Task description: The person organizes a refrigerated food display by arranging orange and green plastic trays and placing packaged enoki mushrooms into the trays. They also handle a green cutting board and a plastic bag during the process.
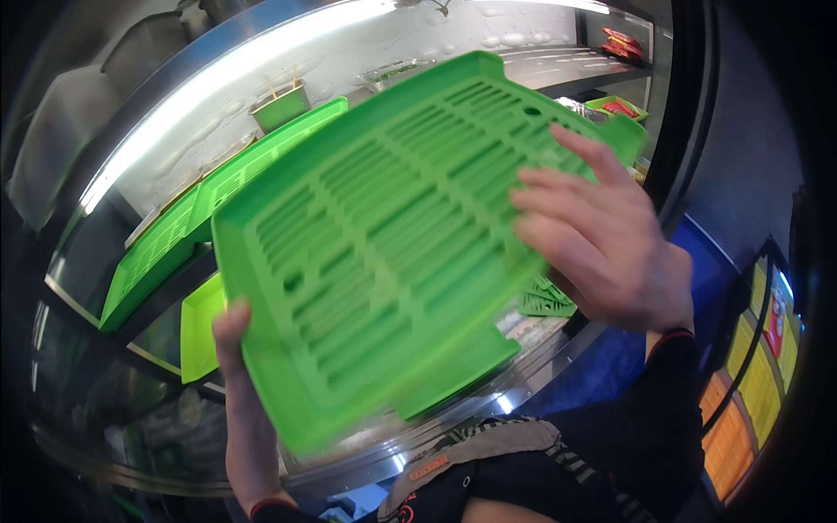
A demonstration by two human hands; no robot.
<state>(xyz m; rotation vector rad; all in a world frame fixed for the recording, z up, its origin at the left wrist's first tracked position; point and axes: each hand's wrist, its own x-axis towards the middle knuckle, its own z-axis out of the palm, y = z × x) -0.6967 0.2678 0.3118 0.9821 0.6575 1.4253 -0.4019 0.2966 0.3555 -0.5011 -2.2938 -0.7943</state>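
Observation:
A large green slotted plastic tray (392, 216) is held up at a tilt before me and looks blurred. My left hand (237, 346) grips its left side, thumb over the rim and the other fingers hidden behind. My right hand (598, 242) lies over the tray's right edge, fingers spread across the slotted face. The right thumb is out of sight, so I cannot tell whether it grips the rim. Beneath the tray, part of another green plastic piece (461, 379) shows above the metal counter edge (503, 402).
Two more green slotted trays (153, 261) stand end to end at the left. A lime-green tray (199, 333) sits nearer. Behind are a green container with sticks (281, 111) and a foil tray of greens (395, 75). Red packets (621, 46) rest on a metal shelf (556, 68).

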